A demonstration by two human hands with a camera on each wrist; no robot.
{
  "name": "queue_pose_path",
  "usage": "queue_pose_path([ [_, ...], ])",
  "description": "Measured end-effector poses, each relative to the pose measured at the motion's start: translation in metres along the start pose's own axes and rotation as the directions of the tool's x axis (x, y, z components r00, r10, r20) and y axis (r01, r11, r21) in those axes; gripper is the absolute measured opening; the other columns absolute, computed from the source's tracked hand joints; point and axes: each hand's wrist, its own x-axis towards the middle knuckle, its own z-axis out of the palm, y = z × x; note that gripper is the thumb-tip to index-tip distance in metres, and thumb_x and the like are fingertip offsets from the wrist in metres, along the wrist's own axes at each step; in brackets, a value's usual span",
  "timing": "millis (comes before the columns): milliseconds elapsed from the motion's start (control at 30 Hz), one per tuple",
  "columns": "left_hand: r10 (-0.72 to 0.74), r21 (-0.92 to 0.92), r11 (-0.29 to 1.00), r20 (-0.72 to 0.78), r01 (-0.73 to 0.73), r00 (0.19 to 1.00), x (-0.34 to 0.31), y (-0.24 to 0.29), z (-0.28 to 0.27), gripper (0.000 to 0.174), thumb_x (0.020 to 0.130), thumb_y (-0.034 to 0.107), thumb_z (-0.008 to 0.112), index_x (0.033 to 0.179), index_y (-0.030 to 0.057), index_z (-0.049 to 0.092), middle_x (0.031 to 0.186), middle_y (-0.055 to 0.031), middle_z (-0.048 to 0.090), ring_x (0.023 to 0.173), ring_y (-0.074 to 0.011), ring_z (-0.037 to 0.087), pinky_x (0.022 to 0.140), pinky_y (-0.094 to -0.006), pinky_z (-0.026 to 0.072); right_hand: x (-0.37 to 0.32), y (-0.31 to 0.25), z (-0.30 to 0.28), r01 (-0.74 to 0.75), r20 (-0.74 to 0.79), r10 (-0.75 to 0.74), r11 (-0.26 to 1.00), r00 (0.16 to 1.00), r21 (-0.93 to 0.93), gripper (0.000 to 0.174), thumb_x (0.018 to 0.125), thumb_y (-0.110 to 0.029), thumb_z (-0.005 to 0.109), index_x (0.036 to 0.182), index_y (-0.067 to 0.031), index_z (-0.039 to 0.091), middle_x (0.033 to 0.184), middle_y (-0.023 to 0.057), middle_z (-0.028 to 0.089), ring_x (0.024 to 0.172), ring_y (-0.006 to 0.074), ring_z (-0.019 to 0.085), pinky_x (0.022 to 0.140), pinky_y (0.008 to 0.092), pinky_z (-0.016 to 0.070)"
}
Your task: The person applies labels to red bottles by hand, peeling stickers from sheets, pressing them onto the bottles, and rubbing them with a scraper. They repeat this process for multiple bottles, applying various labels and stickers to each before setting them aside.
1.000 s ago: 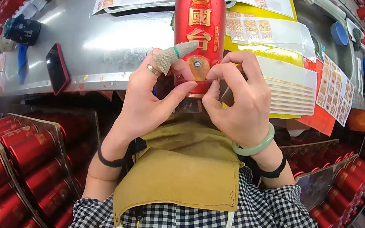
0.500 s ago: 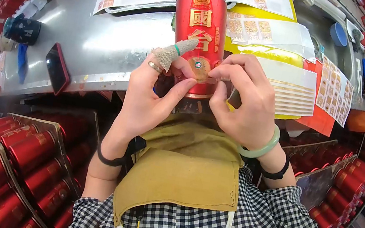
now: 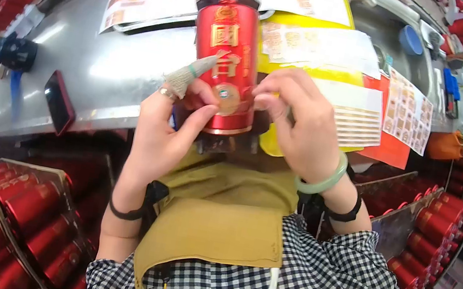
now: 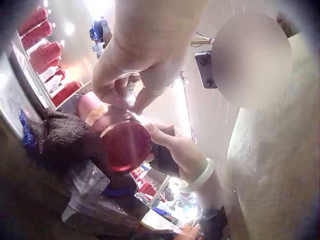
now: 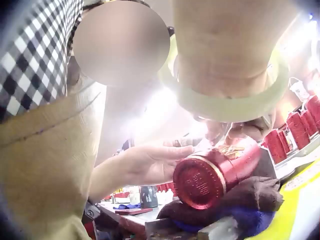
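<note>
A red bottle (image 3: 245,43) with gold characters lies with its base toward me. Its round gold sticker (image 3: 229,96) faces up near the base. My left hand (image 3: 164,127) is at its left side, thumb and index fingertips at the sticker's left edge; a grey finger cot (image 3: 180,79) covers another finger, laid over the bottle. My right hand (image 3: 308,127), with a pale green bangle (image 3: 322,185), is at the bottle's right edge, thumb and index tips close together. Whether they pinch something small, I cannot tell. The right wrist view shows the bottle's round base (image 5: 198,185).
A dark cloth (image 5: 255,195) lies under the bottle. Sticker sheets (image 3: 321,46) spread over yellow sheeting at right. On the metal table (image 3: 83,58) at left are a phone (image 3: 59,102) and a dark jar (image 3: 14,52). Red bottles (image 3: 15,194) fill crates below, on both sides.
My right fingertips have moved off the sticker's lower edge to the bottle's right side. The left hand keeps its place at the sticker. The whole head view has shifted slightly.
</note>
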Motion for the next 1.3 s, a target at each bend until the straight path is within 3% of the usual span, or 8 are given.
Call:
queue_pose_path([
  [167, 0.017, 0.018, 1.000, 0.026, -0.018, 1.000, -0.001, -0.002, -0.007, 0.052, 0.101, -0.006, 0.057, 0.152, -0.0038, 0.048, 0.105, -0.0013, 0.062, 0.097, -0.0096, 0.057, 0.090, -0.0257, 0.0464, 0.044, 0.095, -0.088, -0.247, -0.098, 0.227, 0.918, 0.969, -0.311, 0.019, 0.100, -0.009, 0.063, 0.114, -0.0013, 0.073, 0.105, 0.0208, 0.075, 0.099, 0.0387, 0.071, 0.088, 0.0418, 0.0567],
  [400, -0.071, -0.131, 0.989, 0.032, 0.074, 0.997, 0.002, 0.002, -0.008, 0.047, 0.107, -0.001, 0.050, 0.154, -0.0042, 0.045, 0.107, -0.0039, 0.062, 0.101, -0.0107, 0.059, 0.095, -0.0289, 0.0494, 0.093, 0.355, -0.183, -0.382, -0.065, 0.687, 0.321, 0.724, -0.867, 0.031, 0.096, -0.013, 0.059, 0.120, -0.0031, 0.075, 0.120, 0.0237, 0.073, 0.115, 0.0421, 0.068, 0.101, 0.0466, 0.0537],
  [500, -0.074, -0.184, 0.980, 0.013, 0.075, 0.997, 0.003, 0.006, -0.006, 0.045, 0.108, 0.000, 0.048, 0.153, -0.0041, 0.047, 0.107, -0.0043, 0.062, 0.101, -0.0110, 0.060, 0.094, -0.0290, 0.0504, 0.081, 0.386, -0.176, -0.208, 0.133, 0.837, 0.281, 0.530, -0.937, 0.036, 0.097, -0.015, 0.057, 0.126, 0.0020, 0.071, 0.131, 0.0267, 0.068, 0.123, 0.0411, 0.066, 0.104, 0.0489, 0.0526],
  [600, -0.088, -0.174, 0.980, 0.035, 0.093, 0.995, 0.004, 0.011, -0.008, 0.043, 0.108, -0.001, 0.046, 0.151, -0.0061, 0.049, 0.108, -0.0050, 0.063, 0.100, -0.0121, 0.062, 0.092, -0.0293, 0.0514, 0.070, 0.394, -0.174, -0.122, 0.185, 0.808, 0.301, 0.560, -0.946, 0.034, 0.097, -0.017, 0.057, 0.123, -0.0007, 0.073, 0.129, 0.0265, 0.068, 0.121, 0.0414, 0.067, 0.102, 0.0488, 0.0539],
  [767, -0.091, -0.132, 0.986, 0.077, 0.101, 0.993, 0.006, 0.004, -0.015, 0.043, 0.109, 0.001, 0.046, 0.151, -0.0060, 0.049, 0.109, -0.0055, 0.065, 0.101, -0.0128, 0.062, 0.093, -0.0292, 0.0505, 0.086, 0.290, -0.177, -0.341, -0.049, 0.572, 0.417, 0.819, -0.842, 0.033, 0.097, -0.009, 0.055, 0.124, -0.0058, 0.074, 0.122, 0.0264, 0.071, 0.116, 0.0411, 0.069, 0.098, 0.0491, 0.0552],
  [900, -0.085, -0.160, 0.982, 0.090, 0.098, 0.992, 0.003, -0.003, -0.018, 0.043, 0.109, 0.002, 0.047, 0.151, -0.0056, 0.048, 0.109, -0.0056, 0.065, 0.102, -0.0125, 0.062, 0.094, -0.0292, 0.0497, 0.073, 0.170, -0.142, 0.024, 0.058, 0.012, 0.819, 0.998, -0.574, 0.042, 0.088, 0.012, 0.058, 0.123, -0.0044, 0.073, 0.116, 0.0193, 0.074, 0.105, 0.0382, 0.071, 0.089, 0.0432, 0.0575],
  [1167, -0.047, -0.237, 0.970, 0.004, 0.047, 0.999, 0.000, -0.007, -0.013, 0.020, 0.110, 0.004, 0.049, 0.122, -0.0061, 0.061, 0.109, -0.0071, 0.067, 0.099, -0.0142, 0.063, 0.094, -0.0315, 0.0523, 0.039, 0.021, -0.032, 0.604, 0.244, -0.558, 0.773, 0.793, -0.195, 0.042, 0.077, 0.001, 0.067, 0.119, -0.0036, 0.075, 0.106, 0.0094, 0.071, 0.096, 0.0276, 0.069, 0.086, 0.0395, 0.0579],
  [1300, -0.047, -0.185, 0.981, 0.048, 0.055, 0.998, 0.000, -0.010, -0.017, 0.040, 0.110, 0.004, 0.047, 0.148, -0.0063, 0.051, 0.113, -0.0057, 0.067, 0.103, -0.0120, 0.061, 0.095, -0.0294, 0.0490, 0.024, 0.000, -0.002, 0.735, 0.288, -0.678, 0.646, 0.676, -0.205, 0.033, 0.077, -0.009, 0.072, 0.109, -0.0045, 0.074, 0.112, 0.0082, 0.068, 0.095, 0.0229, 0.068, 0.077, 0.0353, 0.0562],
])
